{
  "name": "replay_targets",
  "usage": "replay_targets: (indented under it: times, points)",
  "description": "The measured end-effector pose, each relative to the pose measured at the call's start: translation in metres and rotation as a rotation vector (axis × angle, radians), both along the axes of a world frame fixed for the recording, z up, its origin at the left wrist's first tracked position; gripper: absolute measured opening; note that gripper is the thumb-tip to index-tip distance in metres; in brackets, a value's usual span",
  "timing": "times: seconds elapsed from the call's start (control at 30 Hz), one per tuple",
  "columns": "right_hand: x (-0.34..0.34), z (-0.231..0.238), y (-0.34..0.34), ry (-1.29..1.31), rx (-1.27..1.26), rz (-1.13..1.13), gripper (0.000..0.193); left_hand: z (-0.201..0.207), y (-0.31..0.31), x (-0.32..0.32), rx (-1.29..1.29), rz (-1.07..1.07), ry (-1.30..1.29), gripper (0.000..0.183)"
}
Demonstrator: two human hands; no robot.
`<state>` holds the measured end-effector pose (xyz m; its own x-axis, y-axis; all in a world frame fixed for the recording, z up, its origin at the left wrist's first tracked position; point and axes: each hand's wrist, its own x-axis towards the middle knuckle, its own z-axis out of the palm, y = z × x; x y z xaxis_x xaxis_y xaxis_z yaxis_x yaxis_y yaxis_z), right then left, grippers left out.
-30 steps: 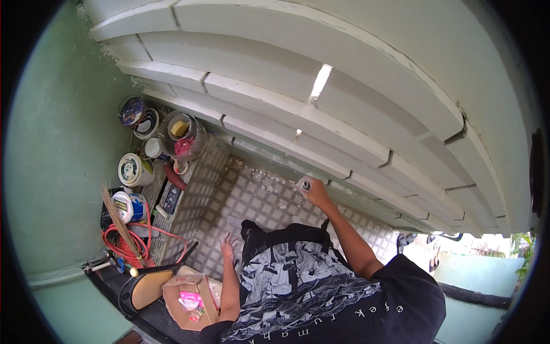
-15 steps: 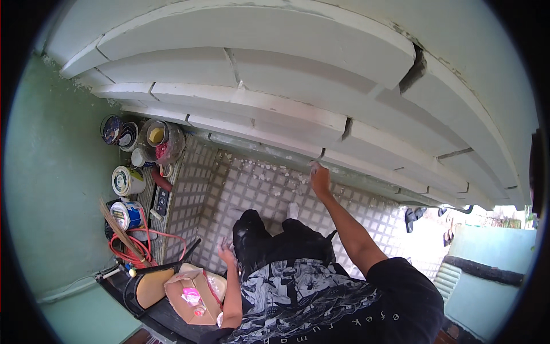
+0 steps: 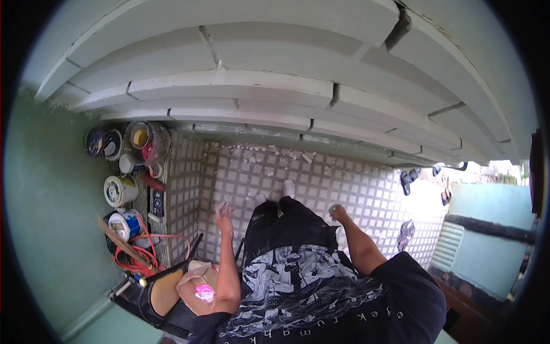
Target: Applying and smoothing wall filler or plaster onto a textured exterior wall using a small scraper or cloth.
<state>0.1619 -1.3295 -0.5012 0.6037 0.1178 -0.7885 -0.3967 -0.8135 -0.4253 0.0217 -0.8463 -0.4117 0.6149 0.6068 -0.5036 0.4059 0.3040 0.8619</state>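
My left hand, dusted whitish, hangs over the tiled floor beside my left leg. Its fingers are apart and nothing is in them. On the other side of my body, my right hand is closed with curled fingers, low in front of my right hip. Whether it holds a small piece cannot be made out. Ahead of me stands a wall of white blocks with dark gaps at several joints. White crumbs lie scattered on the floor along its base.
Along the left wall stand paint buckets, a broom and a coiled red hose. A cardboard box sits on a black chair at lower left. Dark sandals and a crumpled cloth lie to the right.
My right hand has come down from the wall's lower edge to beside my hip. The left hand has lifted slightly forward. The view has shifted, and my feet show more.
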Motion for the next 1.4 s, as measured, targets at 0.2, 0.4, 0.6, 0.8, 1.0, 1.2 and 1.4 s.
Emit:
replay_targets:
  times: [0.2,0.4,0.6,0.8,1.0,1.2,1.4]
  points:
    - [-0.09,0.003,-0.068,-0.056,0.041,0.295,0.02,-0.02,-0.026,-0.004,-0.213,-0.012,0.009,0.04]
    - [-0.059,0.056,-0.049,-0.167,0.082,-0.21,0.018,-0.053,-0.04,0.004,-0.197,-0.067,0.005,0.036]
    - [0.057,0.064,-0.045,-0.391,0.156,-0.011,0.035,-0.03,-0.098,0.056,-0.154,0.019,-0.03,0.022]
    - [0.156,0.038,0.006,-0.495,0.327,0.866,0.037,-0.043,-0.193,0.065,-0.337,0.064,0.059,0.024]
    - [0.249,-0.088,-0.039,-0.135,0.1,1.052,0.04,-0.08,-0.326,0.064,-0.281,0.458,0.042,0.031]
    - [0.27,-0.163,-0.091,0.094,-0.03,1.379,0.039,-0.12,-0.477,0.02,-0.49,0.662,0.064,0.027]
    - [0.309,-0.332,-0.119,0.297,-0.369,1.078,0.063,-0.151,-0.564,0.037,-0.653,0.778,0.195,0.026]
